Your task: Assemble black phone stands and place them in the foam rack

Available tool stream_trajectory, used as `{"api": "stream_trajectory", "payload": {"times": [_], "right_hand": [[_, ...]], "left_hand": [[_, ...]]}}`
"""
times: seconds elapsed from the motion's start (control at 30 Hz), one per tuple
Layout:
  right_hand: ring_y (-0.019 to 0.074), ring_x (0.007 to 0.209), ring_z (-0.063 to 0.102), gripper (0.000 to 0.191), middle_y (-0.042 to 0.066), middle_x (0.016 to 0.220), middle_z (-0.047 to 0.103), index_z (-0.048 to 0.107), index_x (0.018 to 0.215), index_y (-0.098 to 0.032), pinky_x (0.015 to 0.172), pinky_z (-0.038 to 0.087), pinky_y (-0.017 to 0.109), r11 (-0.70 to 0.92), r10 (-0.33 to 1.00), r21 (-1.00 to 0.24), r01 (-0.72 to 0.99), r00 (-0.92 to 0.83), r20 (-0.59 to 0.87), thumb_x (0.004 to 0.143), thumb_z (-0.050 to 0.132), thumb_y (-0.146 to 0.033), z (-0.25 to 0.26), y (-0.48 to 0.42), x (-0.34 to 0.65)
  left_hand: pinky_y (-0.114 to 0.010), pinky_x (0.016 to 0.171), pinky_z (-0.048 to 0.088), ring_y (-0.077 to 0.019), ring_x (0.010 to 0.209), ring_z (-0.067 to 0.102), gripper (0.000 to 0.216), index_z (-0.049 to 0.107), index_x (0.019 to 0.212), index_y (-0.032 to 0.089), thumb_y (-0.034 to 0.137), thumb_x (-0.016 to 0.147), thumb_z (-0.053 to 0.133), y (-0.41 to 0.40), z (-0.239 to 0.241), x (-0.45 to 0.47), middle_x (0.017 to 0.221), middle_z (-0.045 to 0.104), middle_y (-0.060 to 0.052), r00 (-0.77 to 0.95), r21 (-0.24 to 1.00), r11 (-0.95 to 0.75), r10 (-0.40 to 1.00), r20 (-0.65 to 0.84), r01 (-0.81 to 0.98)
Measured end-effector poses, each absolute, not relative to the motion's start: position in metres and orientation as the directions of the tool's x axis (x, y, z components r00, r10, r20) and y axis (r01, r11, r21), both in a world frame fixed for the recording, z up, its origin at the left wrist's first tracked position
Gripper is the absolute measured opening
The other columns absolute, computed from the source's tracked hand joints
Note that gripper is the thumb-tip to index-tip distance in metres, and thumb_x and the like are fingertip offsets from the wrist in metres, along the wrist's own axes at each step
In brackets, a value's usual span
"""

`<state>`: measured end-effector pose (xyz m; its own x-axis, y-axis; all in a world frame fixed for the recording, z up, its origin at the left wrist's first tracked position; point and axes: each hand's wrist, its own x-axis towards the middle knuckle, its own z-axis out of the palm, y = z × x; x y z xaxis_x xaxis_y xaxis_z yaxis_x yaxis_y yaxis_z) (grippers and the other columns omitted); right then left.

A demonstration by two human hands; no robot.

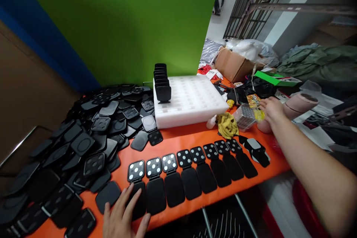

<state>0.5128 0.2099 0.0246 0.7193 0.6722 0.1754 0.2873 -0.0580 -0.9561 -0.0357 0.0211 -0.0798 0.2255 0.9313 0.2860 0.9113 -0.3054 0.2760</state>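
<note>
Several hinged black cases lie unfolded in a row, their upper flaps dotted with pale round spots. At the left end, my left hand (122, 214) spreads its fingers over the lower flap of the leftmost case (136, 171); whether it presses on it is unclear. My right hand (271, 108) reaches far right, beside a yellow translucent item (259, 114) and a clear plastic box (244, 117) of small round pieces. Its fingers are bent and partly hidden, so a grip cannot be made out. A crumpled yellow cloth (228, 125) lies left of the box.
A large heap of black cases (80, 143) covers the left of the orange table (178, 137). A white foam block (192, 100) holds upright black cases (163, 93). A small white bottle (211, 122) stands before it. Clutter and a pink roll (299, 105) lie right.
</note>
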Motion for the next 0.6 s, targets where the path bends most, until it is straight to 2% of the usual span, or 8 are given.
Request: {"api": "stream_trajectory", "payload": {"times": [0.1, 0.17, 0.27, 0.33, 0.47, 0.53, 0.6], "right_hand": [[0.0167, 0.082, 0.059, 0.040, 0.015, 0.106, 0.058, 0.031, 0.127, -0.021, 0.071, 0.044, 0.035, 0.031, 0.598, -0.955, 0.297, 0.760, 0.255, 0.088, 0.036, -0.030, 0.028, 0.168, 0.482], [0.0160, 0.076, 0.060, 0.039, 0.013, 0.094, 0.063, 0.040, 0.123, -0.020, 0.071, 0.044, 0.034, 0.101, 0.707, -0.942, 0.320, 0.643, 0.294, 0.085, 0.044, -0.032, 0.022, 0.130, 0.439], [0.0191, 0.074, 0.061, 0.029, 0.008, 0.080, 0.066, 0.058, 0.106, -0.020, 0.076, 0.044, 0.038, -0.083, 0.922, -0.902, 0.424, 0.376, 0.092, 0.081, 0.051, -0.034, 0.004, 0.075, 0.356], [0.0219, 0.085, 0.060, 0.025, 0.007, 0.089, 0.067, 0.062, 0.101, -0.023, 0.082, 0.043, 0.040, -0.050, 0.988, -0.861, 0.505, 0.152, 0.032, 0.081, 0.052, -0.033, -0.007, 0.051, 0.303], [0.0208, 0.093, 0.057, 0.027, 0.005, 0.101, 0.064, 0.062, 0.105, -0.024, 0.084, 0.043, 0.037, 0.212, 0.968, -0.785, 0.583, -0.236, 0.086, 0.085, 0.043, -0.024, -0.021, 0.035, 0.230], [0.0203, 0.095, 0.056, 0.032, 0.005, 0.102, 0.064, 0.058, 0.112, -0.024, 0.085, 0.043, 0.037, 0.291, 0.938, -0.729, 0.620, -0.333, 0.091, 0.085, 0.041, -0.020, -0.026, 0.035, 0.213], [0.0209, 0.102, 0.053, 0.037, 0.006, 0.110, 0.061, 0.052, 0.119, -0.023, 0.091, 0.040, 0.039, 0.331, 0.928, -0.664, 0.671, -0.359, 0.100, 0.085, 0.039, -0.017, -0.032, 0.037, 0.203]], "left_hand": [[-0.058, 0.101, 0.015, -0.0302, 0.124, 0.032, 0.057, 0.024, 0.133, 0.025, 0.032, 0.081, 0.046, 0.018, -0.071, -0.036, 0.136, 0.034, -0.012, 0.199, 0.365, -0.289, 0.943, 0.265, 0.885], [-0.055, 0.103, 0.016, -0.0285, 0.127, 0.029, 0.058, 0.024, 0.134, 0.025, 0.033, 0.081, 0.047, 0.018, -0.067, -0.032, 0.139, 0.030, -0.011, 0.269, 0.380, -0.346, 0.932, 0.243, 0.858], [-0.052, 0.104, 0.015, -0.0274, 0.128, 0.025, 0.057, 0.026, 0.135, 0.027, 0.037, 0.082, 0.046, 0.024, -0.062, -0.014, 0.141, 0.030, -0.007, 0.437, 0.338, -0.468, 0.884, 0.167, 0.817], [-0.055, 0.104, 0.010, -0.0287, 0.130, 0.022, 0.058, 0.023, 0.137, 0.027, 0.041, 0.084, 0.043, 0.030, -0.059, 0.002, 0.142, 0.029, -0.006, 0.498, 0.305, -0.510, 0.859, 0.123, 0.804], [-0.059, 0.101, 0.003, -0.0313, 0.131, 0.017, 0.066, 0.014, 0.140, 0.023, 0.048, 0.084, 0.039, 0.038, -0.060, 0.025, 0.144, 0.024, -0.006, 0.515, 0.267, -0.525, 0.850, 0.111, 0.808], [-0.060, 0.101, 0.001, -0.0312, 0.131, 0.016, 0.066, 0.014, 0.140, 0.022, 0.048, 0.084, 0.038, 0.038, -0.063, 0.029, 0.144, 0.022, -0.006, 0.506, 0.247, -0.515, 0.856, 0.101, 0.821], [-0.059, 0.101, 0.000, -0.0309, 0.131, 0.016, 0.066, 0.014, 0.140, 0.021, 0.048, 0.084, 0.038, 0.036, -0.068, 0.029, 0.144, 0.021, -0.006, 0.499, 0.230, -0.506, 0.862, 0.090, 0.832]]}}
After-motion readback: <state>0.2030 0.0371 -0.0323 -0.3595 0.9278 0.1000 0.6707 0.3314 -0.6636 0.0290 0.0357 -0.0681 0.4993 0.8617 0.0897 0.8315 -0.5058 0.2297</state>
